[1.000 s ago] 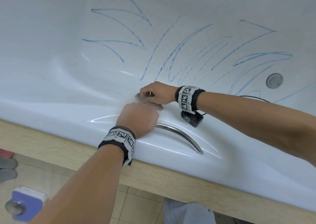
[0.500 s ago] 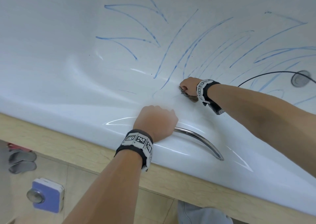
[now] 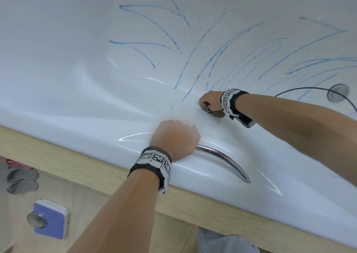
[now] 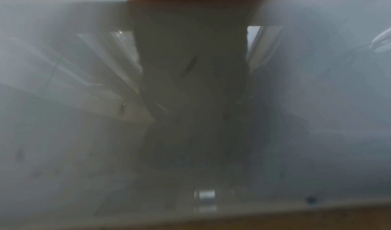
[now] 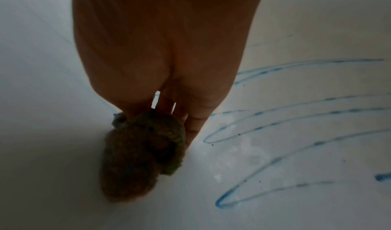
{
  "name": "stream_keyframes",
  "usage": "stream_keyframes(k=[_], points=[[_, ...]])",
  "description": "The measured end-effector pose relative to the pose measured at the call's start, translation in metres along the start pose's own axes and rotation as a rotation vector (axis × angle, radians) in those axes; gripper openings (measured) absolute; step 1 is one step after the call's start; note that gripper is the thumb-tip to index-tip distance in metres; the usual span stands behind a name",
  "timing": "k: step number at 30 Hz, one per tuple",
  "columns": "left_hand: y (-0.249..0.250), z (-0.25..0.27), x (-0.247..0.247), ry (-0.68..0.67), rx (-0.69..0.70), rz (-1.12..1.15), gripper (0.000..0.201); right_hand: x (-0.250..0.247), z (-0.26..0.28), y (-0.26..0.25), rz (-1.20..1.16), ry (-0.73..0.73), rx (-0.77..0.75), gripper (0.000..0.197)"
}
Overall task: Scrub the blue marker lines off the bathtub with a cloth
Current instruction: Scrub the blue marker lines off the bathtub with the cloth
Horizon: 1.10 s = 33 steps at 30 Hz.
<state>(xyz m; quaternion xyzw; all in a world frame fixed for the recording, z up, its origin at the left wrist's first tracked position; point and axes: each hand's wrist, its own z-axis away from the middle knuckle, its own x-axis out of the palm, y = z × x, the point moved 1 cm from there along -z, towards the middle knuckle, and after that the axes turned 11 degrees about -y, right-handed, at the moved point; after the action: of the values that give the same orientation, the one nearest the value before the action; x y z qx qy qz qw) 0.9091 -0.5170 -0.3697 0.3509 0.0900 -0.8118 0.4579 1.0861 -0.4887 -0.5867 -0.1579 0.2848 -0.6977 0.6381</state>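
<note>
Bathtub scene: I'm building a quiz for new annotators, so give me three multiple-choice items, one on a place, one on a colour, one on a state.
1. Where is the left hand?
A. on the chrome handle
B. at the drain
C. on the floor

2. What colour are the marker lines?
A. red
B. blue
C. black

3. What is the right hand doing?
A. resting flat and open
B. hanging idle
C. gripping a bunched cloth

Key: 1 A, its fist sits at the handle's end; 2 B, blue strokes cross the bathtub; 3 C, the right wrist view shows the cloth wadded under its fingers.
</note>
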Motion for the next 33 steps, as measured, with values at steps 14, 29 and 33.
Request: stream_keyframes(k=[14, 29, 33], points=[[-0.002, -0.001, 0.003, 0.018, -0.005, 0.012, 0.048, -0.002, -0.003, -0.002, 0.062, -0.034, -0.007, 0.012], [-0.002, -0.002, 0.003, 0.070, 0.023, 0.032, 0.049, -0.007, -0.003, -0.005, 0.110, -0.101, -0.052, 0.017], [-0.002, -0.002, 0.003, 0.074, 0.026, 0.031, 0.048, -0.013, 0.004, -0.027, 0.104, -0.147, -0.136, 0.012]])
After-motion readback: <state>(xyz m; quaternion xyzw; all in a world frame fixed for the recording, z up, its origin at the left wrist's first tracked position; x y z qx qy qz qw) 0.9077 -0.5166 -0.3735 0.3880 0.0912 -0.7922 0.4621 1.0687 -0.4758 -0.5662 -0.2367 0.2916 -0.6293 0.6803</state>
